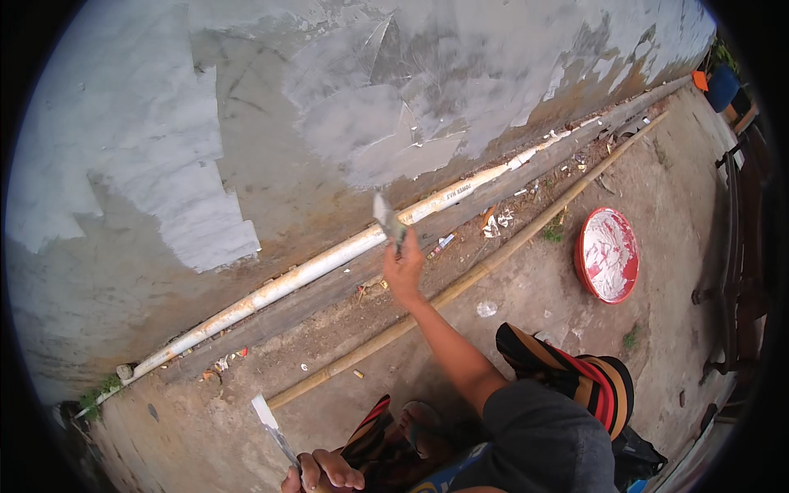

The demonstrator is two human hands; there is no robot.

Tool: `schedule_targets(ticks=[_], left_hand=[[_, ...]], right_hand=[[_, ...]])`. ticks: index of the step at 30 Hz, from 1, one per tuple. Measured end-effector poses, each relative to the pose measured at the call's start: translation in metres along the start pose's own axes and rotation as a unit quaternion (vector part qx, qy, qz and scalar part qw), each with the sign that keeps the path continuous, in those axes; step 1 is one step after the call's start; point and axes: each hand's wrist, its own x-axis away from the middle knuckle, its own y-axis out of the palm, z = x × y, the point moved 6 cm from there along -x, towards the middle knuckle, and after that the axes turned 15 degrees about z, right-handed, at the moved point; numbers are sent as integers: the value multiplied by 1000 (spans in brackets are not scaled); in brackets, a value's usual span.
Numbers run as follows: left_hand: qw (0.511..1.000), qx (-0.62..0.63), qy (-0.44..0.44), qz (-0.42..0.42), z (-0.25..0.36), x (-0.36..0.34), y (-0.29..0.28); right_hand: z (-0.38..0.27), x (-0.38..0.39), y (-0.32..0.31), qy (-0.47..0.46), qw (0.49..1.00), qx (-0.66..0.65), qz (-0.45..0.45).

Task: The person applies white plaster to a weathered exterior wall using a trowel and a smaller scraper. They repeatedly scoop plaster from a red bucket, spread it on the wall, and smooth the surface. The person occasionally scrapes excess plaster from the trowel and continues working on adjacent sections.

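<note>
My right hand (403, 267) is reached out toward the wall (246, 99), closed around the handle of a putty knife (385, 215). The blade, pale and a little blurred, points up in front of the white pipe at the wall's foot. At the lower edge, my left hand (325, 472) grips a second putty knife (275, 427), its blade tip coated in white paste. Patches of whitish filler cover parts of the grey wall, with bare grey-brown areas between them. To the right on the ground stands a red basin (606, 255), smeared inside with white paste.
A long white pipe (329, 259) runs along the wall base. Beside it a bamboo pole (493, 259) lies on the dirt ground, among litter scraps (493, 223). Dark wooden furniture (731, 271) stands at the far right, with a blue container (723, 88) beyond it.
</note>
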Motion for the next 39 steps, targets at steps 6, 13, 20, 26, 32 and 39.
schedule_targets(ticks=[6,13,20,26,32,39], left_hand=[[1000,-4,6,-7,-2,4,1],[1000,-2,20,6,-2,7,4],[1000,-7,20,13,-4,9,3],[999,-26,4,20,-9,3,14],[999,-35,2,3,-9,-1,28],[1000,-20,-4,-4,-11,-3,22]], right_hand=[[70,-115,-85,-20,965,0,260],[45,-147,-62,-17,983,-40,179],[10,-108,-19,-22,990,-47,127],[-39,-56,11,-191,981,2,33],[-35,-69,-24,-157,987,31,-30],[-10,-162,-57,-76,984,3,161]])
